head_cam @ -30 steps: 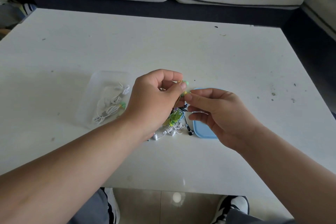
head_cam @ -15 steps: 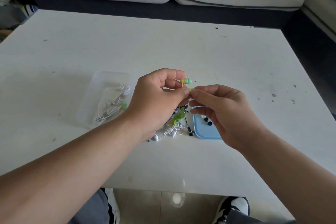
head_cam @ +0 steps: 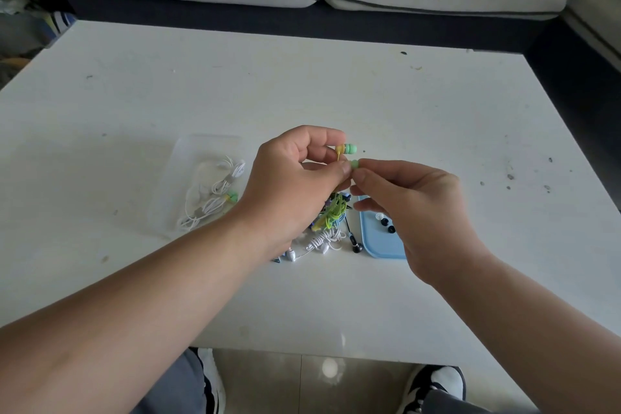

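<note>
Here, my left hand (head_cam: pixel 295 185) grips the earphones (head_cam: pixel 346 148); my right hand (head_cam: pixel 420 208) pinches one green ear tip (head_cam: pixel 355 164).

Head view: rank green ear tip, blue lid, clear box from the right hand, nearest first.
1. green ear tip: pinched at the fingertips of the right hand.
2. blue lid: lying just below that hand.
3. clear box: far off to the left.

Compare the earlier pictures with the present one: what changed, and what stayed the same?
The right hand drew slightly rightward, uncovering small tips on the blue lid; it pinches a green ear tip beside the thumb of the left hand. The yellow-green earbud that hand holds came into view past its fingers. Clear box and cable pile stayed put.
</note>
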Tool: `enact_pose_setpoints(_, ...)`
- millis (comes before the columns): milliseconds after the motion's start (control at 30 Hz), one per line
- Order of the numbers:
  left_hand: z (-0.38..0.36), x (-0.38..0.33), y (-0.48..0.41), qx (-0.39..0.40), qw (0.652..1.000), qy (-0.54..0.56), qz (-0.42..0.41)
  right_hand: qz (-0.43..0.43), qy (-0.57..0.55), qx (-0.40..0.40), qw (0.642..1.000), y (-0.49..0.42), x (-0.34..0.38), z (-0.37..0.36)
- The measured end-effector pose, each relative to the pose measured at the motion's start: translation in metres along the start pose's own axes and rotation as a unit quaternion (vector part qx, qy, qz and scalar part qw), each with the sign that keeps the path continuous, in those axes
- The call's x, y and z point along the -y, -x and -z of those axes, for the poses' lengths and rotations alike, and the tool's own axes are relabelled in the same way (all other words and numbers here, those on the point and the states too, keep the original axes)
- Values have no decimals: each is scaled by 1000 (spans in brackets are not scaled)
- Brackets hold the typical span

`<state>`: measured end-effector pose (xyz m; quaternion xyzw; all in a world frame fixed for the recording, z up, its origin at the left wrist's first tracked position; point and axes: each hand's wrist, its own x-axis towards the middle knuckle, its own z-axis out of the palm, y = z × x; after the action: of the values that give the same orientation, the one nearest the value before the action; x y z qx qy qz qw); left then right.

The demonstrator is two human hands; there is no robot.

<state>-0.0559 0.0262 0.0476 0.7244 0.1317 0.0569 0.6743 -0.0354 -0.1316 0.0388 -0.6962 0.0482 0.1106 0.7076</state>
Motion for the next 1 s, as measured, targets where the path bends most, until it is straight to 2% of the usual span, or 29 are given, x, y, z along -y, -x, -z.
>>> enact_pose_setpoints(233,-1,4,-3,2,999,37,16,-36,-68,-7,997,-2,3,2)
enact_pose_setpoints(367,-2,2,-2,30,996,75,24,-78,-124,52,988,-6,6,9)
enact_pose_setpoints(500,-1,-1,-1,46,995,85,29,-101,-119,111,981,-10,5,15)
enact_pose_setpoints(767,5,-4,-1,87,994,56,33,-152,-153,192,957,-14,10,20)
enact_pose_setpoints(1000,8,-5,-2,98,991,86,39,-168,-177,204,948,-13,14,21)
